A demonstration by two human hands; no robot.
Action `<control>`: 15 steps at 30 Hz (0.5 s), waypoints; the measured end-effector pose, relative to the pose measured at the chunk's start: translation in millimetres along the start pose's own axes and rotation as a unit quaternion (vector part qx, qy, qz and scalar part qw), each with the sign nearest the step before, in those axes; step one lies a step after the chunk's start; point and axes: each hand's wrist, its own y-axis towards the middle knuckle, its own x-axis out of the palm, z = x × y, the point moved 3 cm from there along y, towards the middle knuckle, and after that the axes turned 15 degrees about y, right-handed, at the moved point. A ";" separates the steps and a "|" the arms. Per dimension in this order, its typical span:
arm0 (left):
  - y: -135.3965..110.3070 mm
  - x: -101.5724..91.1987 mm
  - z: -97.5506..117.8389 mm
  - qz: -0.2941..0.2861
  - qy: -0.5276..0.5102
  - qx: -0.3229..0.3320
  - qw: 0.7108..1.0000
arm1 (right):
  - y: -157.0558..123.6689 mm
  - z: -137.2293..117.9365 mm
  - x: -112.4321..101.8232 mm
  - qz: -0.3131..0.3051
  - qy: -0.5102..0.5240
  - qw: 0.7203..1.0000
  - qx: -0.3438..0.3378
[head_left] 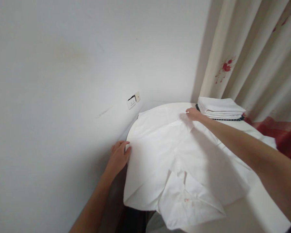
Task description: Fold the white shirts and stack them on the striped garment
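Observation:
A white shirt (155,142) lies spread over a white table. Its collar end (186,197) is nearest me, with a small reddish mark inside it. My left hand (121,152) is at the left edge of the table, thumb and fingers apart, close to the shirt's side. Toward the far end, my right hand (193,114) has its fingertips pinched together at the cloth, where the fabric rises in a small fold. Shadow from my right arm falls across the shirt.
A stack of folded white cloth (220,108) rests on a dark-trimmed piece at the table's back right. The wall carries a socket (131,103) behind the table. A cream curtain (252,55) with red flowers hangs at right, above red fabric (274,129).

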 end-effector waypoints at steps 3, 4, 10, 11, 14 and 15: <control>15.9 22.6 -11.4 -0.032 -0.024 -0.016 0.999 | -22.2 -19.7 33.3 -0.074 0.009 0.996 -0.055; 19.1 27.6 -15.2 -0.043 -0.037 -0.019 0.998 | -31.4 -26.1 43.8 -0.087 0.013 0.993 -0.076; 26.5 23.0 -14.8 -0.018 -0.006 -0.008 1.000 | -72.8 -38.3 76.6 -0.157 0.019 0.977 -0.143; 25.8 18.5 -5.8 0.003 0.000 0.011 1.000 | -75.6 -39.5 76.9 -0.163 0.014 0.978 -0.132; 17.8 11.5 39.6 0.003 -0.003 0.129 0.992 | -84.2 -58.0 75.0 -0.159 0.011 0.983 -0.096; 13.4 12.4 57.2 -0.020 0.000 0.170 0.985 | -89.1 -70.7 75.2 -0.158 0.021 0.982 -0.105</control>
